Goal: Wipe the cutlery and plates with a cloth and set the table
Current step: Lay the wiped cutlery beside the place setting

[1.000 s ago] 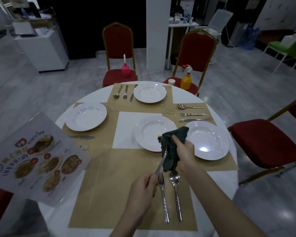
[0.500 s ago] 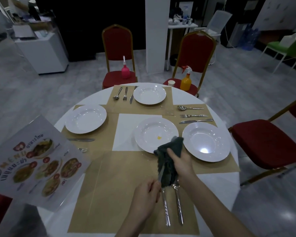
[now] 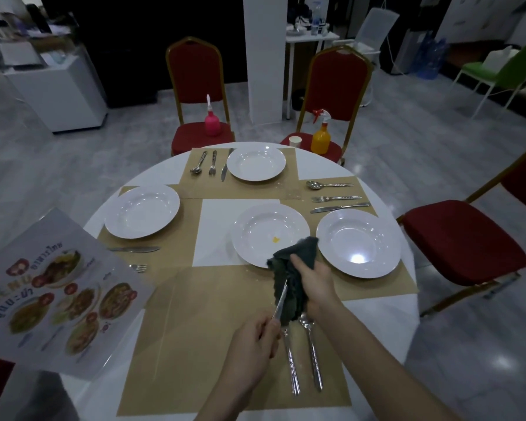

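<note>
step: knife (image 3: 281,296) is being wiped with cloth (image 3: 292,268) over the near placemat (image 3: 201,335)
left hand (image 3: 252,344): clenched round the knife handle, blade angled up and away into the cloth
right hand (image 3: 313,282): cloth is gripped and wrapped round the blade; fingers curled, thumb on top
cutlery: fork (image 3: 292,366) and spoon (image 3: 313,357) lie side by side on the placemat, just below the cloth; tops hidden by it
plates: centre plate (image 3: 271,235) carries a yellow speck (image 3: 275,239), judged not yet wiped; right plate (image 3: 359,243) sits just beside it
tabletop (image 3: 377,311): three other settings are laid
how to: handle should be held steady while the cloth is drawn along the full blade, both faces pinched; the edge is best kept turned off the fingers; knife is then to be laid beside the fork
risk: hanging cloth could drag the fork or spoon askew
change: cloth and blade are raised slightly versus 0.5 s ago; more blade is exposed below the cloth; the grips are unchanged
</note>
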Demonstrator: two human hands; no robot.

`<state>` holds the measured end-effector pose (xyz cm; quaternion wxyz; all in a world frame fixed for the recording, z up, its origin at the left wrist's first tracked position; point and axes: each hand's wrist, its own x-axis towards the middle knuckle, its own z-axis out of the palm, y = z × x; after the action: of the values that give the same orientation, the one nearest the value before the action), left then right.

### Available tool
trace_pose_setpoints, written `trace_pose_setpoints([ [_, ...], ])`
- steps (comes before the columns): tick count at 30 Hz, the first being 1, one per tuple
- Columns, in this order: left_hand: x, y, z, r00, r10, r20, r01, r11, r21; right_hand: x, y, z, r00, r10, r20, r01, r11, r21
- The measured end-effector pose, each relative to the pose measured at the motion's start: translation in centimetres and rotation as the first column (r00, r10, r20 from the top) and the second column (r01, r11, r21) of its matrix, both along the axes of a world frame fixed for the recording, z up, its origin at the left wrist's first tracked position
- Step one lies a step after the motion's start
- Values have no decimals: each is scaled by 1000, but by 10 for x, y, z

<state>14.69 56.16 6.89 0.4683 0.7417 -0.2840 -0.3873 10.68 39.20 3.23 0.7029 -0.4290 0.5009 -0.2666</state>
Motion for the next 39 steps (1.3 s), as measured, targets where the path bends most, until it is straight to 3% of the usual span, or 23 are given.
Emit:
trace_pose_setpoints([
  [3,5,5,4,999,-19,51,20,1000,-15,-9,-15,5,989,-145,10,144,985,96],
  [8,6,1,0,999,-22,28,22,1000,-2,-1,24,13,999,-5,36,7,999,-38],
  [13,11,12,-9,999,-31,-12,32,999,19,-3,-3,-5,987,-131,-97,133,991,8],
  [19,24,53,-45,959,106,-262,-97,994,48,-30,-43,-1,946,-270,-179,262,963,-63],
  [22,20,64,-78,956,214,-202,-191,973,128,-40,-37,3,961,-234,-151,222,971,-90],
  [25,9,65,-108,973,226,-51,-211,954,212,-48,-14,-4,977,-157,-145,146,986,-86],
  [28,0,66,-122,971,236,-23,-221,938,268,-57,5,-17,981,-102,-167,94,994,-54],
  [33,-1,69,-123,992,115,-50,-89,928,363,-67,24,-29,979,-9,-202,11,1000,9],
  [36,8,61,-122,993,-28,-111,66,931,358,-68,31,-37,973,33,-227,-28,999,28],
  [39,16,54,-123,983,-169,-71,183,914,363,-67,37,-42,973,53,-223,-43,998,47],
])
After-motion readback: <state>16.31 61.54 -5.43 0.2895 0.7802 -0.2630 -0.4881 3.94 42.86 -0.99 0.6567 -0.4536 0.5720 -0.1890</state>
